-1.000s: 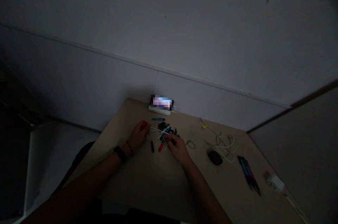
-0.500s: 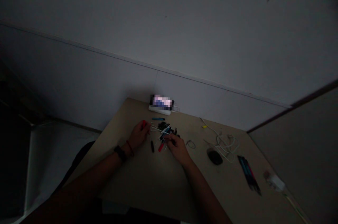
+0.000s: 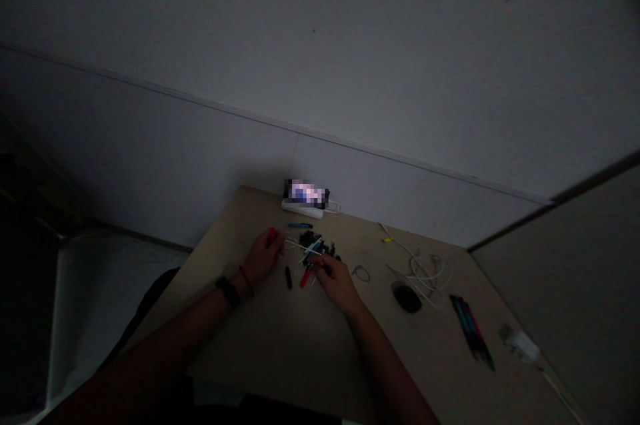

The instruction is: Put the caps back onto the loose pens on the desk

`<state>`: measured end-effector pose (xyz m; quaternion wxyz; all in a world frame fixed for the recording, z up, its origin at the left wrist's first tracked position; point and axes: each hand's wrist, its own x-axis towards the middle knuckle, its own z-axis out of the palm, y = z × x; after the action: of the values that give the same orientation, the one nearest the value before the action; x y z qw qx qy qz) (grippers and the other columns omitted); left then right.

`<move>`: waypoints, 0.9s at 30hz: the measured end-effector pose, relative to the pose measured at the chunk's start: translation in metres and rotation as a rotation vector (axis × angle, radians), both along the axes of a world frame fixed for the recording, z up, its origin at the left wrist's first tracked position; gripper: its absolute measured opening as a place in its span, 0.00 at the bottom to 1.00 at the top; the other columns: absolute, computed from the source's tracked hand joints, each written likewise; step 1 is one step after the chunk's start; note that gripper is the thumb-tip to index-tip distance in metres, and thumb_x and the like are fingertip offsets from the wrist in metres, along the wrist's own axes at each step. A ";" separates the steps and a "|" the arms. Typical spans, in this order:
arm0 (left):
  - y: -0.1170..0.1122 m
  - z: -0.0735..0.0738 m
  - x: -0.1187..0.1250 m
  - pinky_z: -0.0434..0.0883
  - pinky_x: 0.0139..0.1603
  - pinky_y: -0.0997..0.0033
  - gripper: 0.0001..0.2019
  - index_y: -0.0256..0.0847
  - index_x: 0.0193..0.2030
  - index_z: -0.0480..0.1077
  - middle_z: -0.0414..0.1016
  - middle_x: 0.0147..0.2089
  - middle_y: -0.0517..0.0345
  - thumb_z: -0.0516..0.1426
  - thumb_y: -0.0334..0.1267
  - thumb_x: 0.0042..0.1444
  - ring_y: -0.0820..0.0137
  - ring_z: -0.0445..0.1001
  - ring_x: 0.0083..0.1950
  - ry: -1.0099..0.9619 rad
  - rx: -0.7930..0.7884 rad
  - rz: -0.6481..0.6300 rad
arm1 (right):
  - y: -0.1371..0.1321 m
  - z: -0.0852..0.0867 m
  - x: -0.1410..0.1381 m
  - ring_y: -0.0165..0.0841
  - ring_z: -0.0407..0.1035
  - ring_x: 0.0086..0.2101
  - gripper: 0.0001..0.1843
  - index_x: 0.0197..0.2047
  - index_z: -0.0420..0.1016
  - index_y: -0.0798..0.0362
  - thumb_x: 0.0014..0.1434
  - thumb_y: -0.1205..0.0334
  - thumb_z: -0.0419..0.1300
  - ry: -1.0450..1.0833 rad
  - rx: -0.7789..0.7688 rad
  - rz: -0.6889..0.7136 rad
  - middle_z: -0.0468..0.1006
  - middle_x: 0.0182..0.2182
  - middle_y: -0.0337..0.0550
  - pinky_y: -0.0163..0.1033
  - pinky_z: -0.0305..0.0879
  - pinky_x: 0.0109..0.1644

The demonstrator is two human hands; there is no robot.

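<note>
My left hand (image 3: pixel 263 258) is closed around a red pen part (image 3: pixel 273 235), on the left of a small heap. A thin white stick, looking like a pen refill (image 3: pixel 303 247), stretches from near its fingertips to those of my right hand (image 3: pixel 339 283). The right fingers are pinched at that end, with a dark piece (image 3: pixel 328 269) also showing at them. Under and between the hands lies the heap of pen parts (image 3: pixel 313 253), dark, blue and white. A red piece (image 3: pixel 305 278) and a black piece (image 3: pixel 289 277) lie on the near side; a blue pen (image 3: pixel 300 225) lies behind.
A lit phone (image 3: pixel 306 194) leans on a white stand (image 3: pixel 302 210) by the wall. To the right on the table (image 3: pixel 280 345) are a looped cable (image 3: pixel 361 273), a black mouse (image 3: pixel 407 297), tangled white cables (image 3: pixel 425 275), a row of pens (image 3: pixel 471 331) and a white plug (image 3: pixel 523 347).
</note>
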<state>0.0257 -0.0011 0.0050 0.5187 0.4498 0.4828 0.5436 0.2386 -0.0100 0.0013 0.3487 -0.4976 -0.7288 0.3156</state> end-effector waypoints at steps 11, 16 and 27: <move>0.000 -0.001 0.000 0.57 0.17 0.79 0.18 0.40 0.32 0.64 0.66 0.24 0.67 0.57 0.54 0.57 0.79 0.58 0.17 0.024 -0.008 0.004 | -0.001 0.003 -0.001 0.37 0.75 0.33 0.14 0.40 0.81 0.53 0.57 0.63 0.54 -0.010 -0.009 0.013 0.83 0.33 0.43 0.39 0.67 0.39; -0.001 0.001 0.000 0.56 0.17 0.80 0.18 0.40 0.32 0.63 0.64 0.23 0.67 0.57 0.54 0.57 0.79 0.58 0.17 0.011 -0.006 0.003 | -0.001 0.004 -0.001 0.38 0.75 0.34 0.14 0.40 0.81 0.53 0.57 0.63 0.54 -0.022 -0.005 0.017 0.83 0.34 0.44 0.40 0.67 0.40; 0.000 -0.002 0.000 0.56 0.17 0.79 0.17 0.41 0.31 0.64 0.66 0.23 0.67 0.58 0.53 0.57 0.79 0.58 0.17 -0.004 0.003 0.013 | -0.001 0.003 0.000 0.38 0.74 0.34 0.14 0.39 0.81 0.52 0.57 0.63 0.54 -0.014 -0.021 0.024 0.83 0.32 0.43 0.40 0.66 0.39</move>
<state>0.0258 -0.0009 0.0028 0.5154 0.4466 0.4838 0.5485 0.2384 -0.0111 0.0047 0.3347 -0.4948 -0.7337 0.3238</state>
